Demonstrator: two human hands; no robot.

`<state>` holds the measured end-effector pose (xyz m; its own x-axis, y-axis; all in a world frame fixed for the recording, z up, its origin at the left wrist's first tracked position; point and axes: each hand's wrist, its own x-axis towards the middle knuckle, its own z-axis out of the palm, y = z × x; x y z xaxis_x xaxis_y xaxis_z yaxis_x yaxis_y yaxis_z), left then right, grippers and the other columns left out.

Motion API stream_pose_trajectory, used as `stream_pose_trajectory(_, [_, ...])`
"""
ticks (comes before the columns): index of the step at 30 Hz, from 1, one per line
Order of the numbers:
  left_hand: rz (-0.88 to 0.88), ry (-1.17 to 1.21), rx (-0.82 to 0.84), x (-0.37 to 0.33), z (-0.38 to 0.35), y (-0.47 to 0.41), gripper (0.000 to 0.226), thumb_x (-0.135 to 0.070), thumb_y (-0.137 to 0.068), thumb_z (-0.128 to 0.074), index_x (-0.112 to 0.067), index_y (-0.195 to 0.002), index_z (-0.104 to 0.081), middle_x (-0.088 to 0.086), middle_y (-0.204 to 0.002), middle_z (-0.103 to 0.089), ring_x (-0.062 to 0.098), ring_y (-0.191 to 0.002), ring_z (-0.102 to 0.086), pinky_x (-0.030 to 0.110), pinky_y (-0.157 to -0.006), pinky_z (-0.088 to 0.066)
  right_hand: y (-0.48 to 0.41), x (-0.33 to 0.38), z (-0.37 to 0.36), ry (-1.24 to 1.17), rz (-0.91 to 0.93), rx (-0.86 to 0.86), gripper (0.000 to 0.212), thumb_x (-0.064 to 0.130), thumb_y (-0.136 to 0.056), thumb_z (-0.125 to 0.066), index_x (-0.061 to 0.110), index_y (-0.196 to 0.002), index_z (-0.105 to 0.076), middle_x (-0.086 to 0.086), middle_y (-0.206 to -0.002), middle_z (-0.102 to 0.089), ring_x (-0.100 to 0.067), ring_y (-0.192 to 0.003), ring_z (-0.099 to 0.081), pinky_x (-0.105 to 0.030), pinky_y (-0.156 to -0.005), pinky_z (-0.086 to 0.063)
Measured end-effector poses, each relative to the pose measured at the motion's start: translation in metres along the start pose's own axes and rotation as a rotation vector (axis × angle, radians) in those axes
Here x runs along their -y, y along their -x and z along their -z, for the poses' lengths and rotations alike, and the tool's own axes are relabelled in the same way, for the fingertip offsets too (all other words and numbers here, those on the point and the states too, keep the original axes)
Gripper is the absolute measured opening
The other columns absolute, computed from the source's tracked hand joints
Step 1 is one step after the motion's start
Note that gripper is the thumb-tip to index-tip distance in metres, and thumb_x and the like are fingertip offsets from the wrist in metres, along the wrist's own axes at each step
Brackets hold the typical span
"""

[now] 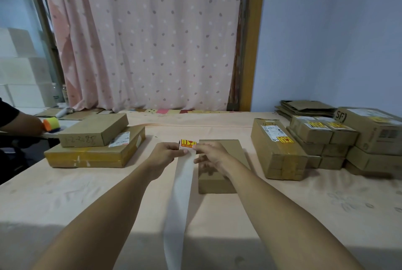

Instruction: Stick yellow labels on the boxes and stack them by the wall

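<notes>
By left hand (168,153) and right hand (210,154) the yellow label (188,143) is pinched; the box (228,146) is set just beneath, midway across the tabletop (108,193).

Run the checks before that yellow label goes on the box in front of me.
1. Backing strip held firm: ok, the left hand grips its top.
2. Yellow label gripped: ok, the right hand pinches its edge.
3. Label fully peeled off the strip: cannot tell.
4. Target box within reach: ok, it lies flat right under the right hand.
5. Box top free of a yellow label: cannot tell, the hand covers part of it; the visible part shows none.
6. Labelled boxes by the wall offer a flat top for stacking: ok.
</notes>
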<state>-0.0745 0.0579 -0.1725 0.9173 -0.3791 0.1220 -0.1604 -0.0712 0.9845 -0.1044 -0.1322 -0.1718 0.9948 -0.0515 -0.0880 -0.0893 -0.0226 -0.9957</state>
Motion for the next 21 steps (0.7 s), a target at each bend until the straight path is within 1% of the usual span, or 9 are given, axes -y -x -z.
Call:
stream_pose_trajectory(2, [-0.004,-0.025,-0.006,0.004,0.002,0.000,0.015,-0.011,-0.089,-0.076,0.004,-0.092,-0.076,0.000,-0.072,-0.064,0.010,-0.058,-0.048,0.017,-0.055,-0.035,-0.003,-0.002,0.000,0.040,0.007,-0.049,0.019,0.026,-0.084,-0.081,0.014,-0.098,-0.076,-0.012,-0.083,-0.075,-0.027,-0.069,-0.064,-0.035,-0.059,-0.040])
stream_pose_trajectory(4, [0.008,-0.086,0.005,0.006,0.006,0.000,0.017,-0.018,-0.085,-0.079,-0.002,-0.085,-0.077,0.004,-0.074,-0.057,0.017,-0.067,-0.039,0.027,-0.060,-0.029,-0.002,0.000,0.001,0.047,0.037,-0.066,0.010,0.019,-0.087,-0.080,0.015,-0.094,-0.074,-0.013,-0.084,-0.074,-0.023,-0.070,-0.064,-0.030,-0.055,-0.046])
stream_pose_trajectory(6, [0.006,-0.134,-0.003,0.006,0.006,0.001,0.011,-0.009,-0.086,-0.078,-0.011,-0.075,-0.077,-0.004,-0.069,-0.060,0.014,-0.066,-0.042,0.024,-0.060,-0.032,-0.001,0.000,0.000,0.062,0.060,-0.082,0.005,0.015,-0.092,-0.075,0.015,-0.095,-0.072,-0.014,-0.090,-0.075,-0.019,-0.068,-0.065,-0.024,-0.056,-0.050])
stream_pose_trajectory(8, [-0.023,-0.243,-0.062,0.008,0.003,-0.002,0.012,-0.003,-0.085,-0.076,-0.011,-0.075,-0.077,-0.006,-0.071,-0.065,0.011,-0.067,-0.052,0.021,-0.061,-0.038,-0.001,-0.004,-0.002,0.227,0.088,-0.138,0.007,0.021,-0.093,-0.073,0.019,-0.099,-0.070,-0.007,-0.092,-0.075,-0.017,-0.066,-0.065,-0.025,-0.055,-0.049])
stream_pose_trajectory(12, [-0.105,-0.438,-0.165,0.012,0.003,-0.005,0.002,-0.014,-0.085,-0.079,-0.016,-0.084,-0.080,0.005,-0.090,-0.069,0.024,-0.076,-0.060,0.031,-0.067,-0.042,-0.003,-0.013,-0.005,0.748,0.320,-0.230,0.038,0.036,-0.088,-0.074,0.024,-0.123,-0.062,0.009,-0.122,-0.062,-0.012,-0.110,-0.059,-0.034,-0.090,-0.052])
stream_pose_trajectory(14, [-0.129,-0.478,-0.192,0.011,0.005,-0.005,0.007,-0.016,-0.087,-0.078,-0.020,-0.081,-0.078,0.005,-0.088,-0.068,0.022,-0.075,-0.059,0.033,-0.067,-0.042,-0.001,-0.012,-0.006,0.968,0.451,-0.256,0.051,0.042,-0.089,-0.072,0.025,-0.134,-0.055,0.009,-0.133,-0.052,-0.012,-0.121,-0.050,-0.032,-0.094,-0.047])
stream_pose_trajectory(16, [-0.157,-0.576,-0.184,0.010,0.005,-0.006,0.014,-0.017,-0.086,-0.078,-0.013,-0.074,-0.073,0.009,-0.085,-0.066,0.021,-0.074,-0.057,0.033,-0.066,-0.039,-0.002,-0.011,-0.008,1.103,0.591,-0.321,0.054,0.044,-0.090,-0.071,0.025,-0.138,-0.053,0.007,-0.135,-0.050,-0.014,-0.124,-0.046,-0.031,-0.096,-0.044])
stream_pose_trajectory(18, [-0.187,-0.688,-0.159,0.011,0.004,-0.006,0.024,-0.019,-0.085,-0.078,0.000,-0.075,-0.069,0.016,-0.083,-0.062,0.027,-0.073,-0.054,0.034,-0.064,-0.035,-0.003,-0.007,-0.010,1.181,0.683,-0.293,0.043,0.040,-0.093,-0.068,0.024,-0.132,-0.061,0.006,-0.131,-0.056,-0.018,-0.121,-0.048,-0.031,-0.096,-0.042])
stream_pose_trajectory(21, [-0.218,-0.729,-0.162,0.011,0.003,-0.007,0.027,-0.019,-0.083,-0.078,0.003,-0.074,-0.065,0.017,-0.080,-0.058,0.031,-0.074,-0.052,0.035,-0.063,-0.033,-0.001,-0.002,-0.013,1.210,0.700,-0.242,0.027,0.037,-0.097,-0.064,0.023,-0.120,-0.070,0.006,-0.119,-0.067,-0.020,-0.113,-0.051,-0.032,-0.090,-0.045])
